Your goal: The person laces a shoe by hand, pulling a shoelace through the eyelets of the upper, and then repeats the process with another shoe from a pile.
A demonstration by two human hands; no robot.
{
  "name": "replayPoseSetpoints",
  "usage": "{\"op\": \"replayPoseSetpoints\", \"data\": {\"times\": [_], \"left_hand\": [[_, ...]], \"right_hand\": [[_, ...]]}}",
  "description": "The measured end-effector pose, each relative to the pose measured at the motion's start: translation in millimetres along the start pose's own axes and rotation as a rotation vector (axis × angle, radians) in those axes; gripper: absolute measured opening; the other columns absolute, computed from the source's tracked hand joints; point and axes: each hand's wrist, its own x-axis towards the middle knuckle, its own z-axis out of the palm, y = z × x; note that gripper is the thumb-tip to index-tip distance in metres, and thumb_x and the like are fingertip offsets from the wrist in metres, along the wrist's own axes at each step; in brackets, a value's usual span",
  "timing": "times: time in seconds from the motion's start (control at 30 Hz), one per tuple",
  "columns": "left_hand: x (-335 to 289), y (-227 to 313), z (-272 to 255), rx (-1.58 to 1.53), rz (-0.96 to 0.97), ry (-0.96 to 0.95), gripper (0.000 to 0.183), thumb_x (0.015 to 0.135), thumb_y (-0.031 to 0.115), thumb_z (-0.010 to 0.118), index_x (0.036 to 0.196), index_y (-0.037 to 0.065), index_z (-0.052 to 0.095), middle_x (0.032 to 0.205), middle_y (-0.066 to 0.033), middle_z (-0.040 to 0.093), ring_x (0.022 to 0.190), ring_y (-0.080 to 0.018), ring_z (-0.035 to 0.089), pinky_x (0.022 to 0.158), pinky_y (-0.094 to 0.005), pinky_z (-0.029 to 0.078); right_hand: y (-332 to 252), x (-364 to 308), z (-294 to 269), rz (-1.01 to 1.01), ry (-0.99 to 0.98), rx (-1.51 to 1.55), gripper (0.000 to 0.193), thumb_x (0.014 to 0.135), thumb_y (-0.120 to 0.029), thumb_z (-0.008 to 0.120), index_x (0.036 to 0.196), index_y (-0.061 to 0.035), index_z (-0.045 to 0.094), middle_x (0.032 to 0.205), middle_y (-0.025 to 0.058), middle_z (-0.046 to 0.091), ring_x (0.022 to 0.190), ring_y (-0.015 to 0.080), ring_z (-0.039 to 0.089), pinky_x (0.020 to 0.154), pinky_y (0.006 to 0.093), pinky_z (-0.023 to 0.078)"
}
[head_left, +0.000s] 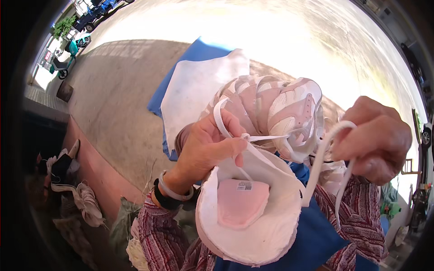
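My left hand pinches a white shoelace between thumb and fingers, beside a small knot. One lace loop stands up over the fingers. At the right, my right hand is closed round another stretch of white lace, which hangs down from it in a loop. Below my hands lies an open, pale shoe upper with fluffy white lining; inside it is a pink piece bearing a small white label. Just beyond, several pink-and-white shoe uppers stand nested in a row. My right fingertips are partly hidden.
Blue cloth covers my lap. White sheet material lies over a blue sheet beyond the uppers. Bundles of pale cord hang at the left, by a pink ledge. A green scooter stands far left.
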Motion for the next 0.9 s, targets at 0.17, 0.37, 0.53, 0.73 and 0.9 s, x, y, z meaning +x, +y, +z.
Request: {"op": "replayPoseSetpoints", "data": {"times": [0.17,0.37,0.53,0.73,0.9], "left_hand": [[0,-6,6,-0.087,0.178,-0.061,0.019,0.081,-0.007,0.061,0.092,0.003,0.050,0.094,-0.0087,0.056,0.070,-0.0143,0.060,0.054,-0.0289,0.055],[1,0,16,-0.020,0.179,0.013,0.022,0.079,-0.009,0.057,0.088,0.004,0.042,0.089,-0.0105,0.052,0.058,-0.0144,0.058,0.044,-0.0268,0.052],[5,-4,17,0.061,0.256,-0.001,0.020,0.082,-0.009,0.055,0.093,0.004,0.044,0.094,-0.0077,0.052,0.069,-0.0104,0.058,0.046,-0.0243,0.054],[4,-7,20,0.078,0.270,0.039,0.018,0.084,-0.007,0.056,0.098,0.001,0.048,0.099,-0.0063,0.053,0.074,-0.0084,0.060,0.048,-0.0227,0.054],[5,-2,23,0.176,0.105,0.136,0.017,0.088,-0.005,0.056,0.102,0.000,0.050,0.098,-0.0068,0.056,0.068,-0.0086,0.062,0.047,-0.0213,0.053]], "right_hand": [[22,-7,-12,0.192,-0.685,0.450,0.023,0.092,-0.018,0.065,0.108,-0.0021,0.063,0.077,0.0084,0.060,0.065,0.0171,0.057,0.058,0.0298,0.045],[43,-3,13,0.157,0.045,-0.049,0.022,0.089,-0.015,0.066,0.107,-0.0016,0.066,0.080,0.0054,0.060,0.063,0.0137,0.051,0.057,0.0270,0.042],[50,1,51,0.208,-0.104,0.002,0.017,0.086,-0.015,0.066,0.087,0.0016,0.064,0.071,0.0118,0.057,0.060,0.0232,0.055,0.055,0.0364,0.041],[65,-5,66,0.251,-0.070,0.177,0.017,0.085,-0.015,0.066,0.077,0.0007,0.063,0.062,0.0125,0.054,0.054,0.0250,0.053,0.050,0.0370,0.039],[62,-9,78,-0.036,0.061,0.039,0.019,0.081,-0.012,0.066,0.070,0.0008,0.058,0.054,0.0129,0.049,0.049,0.0273,0.050,0.047,0.0383,0.039]]}}
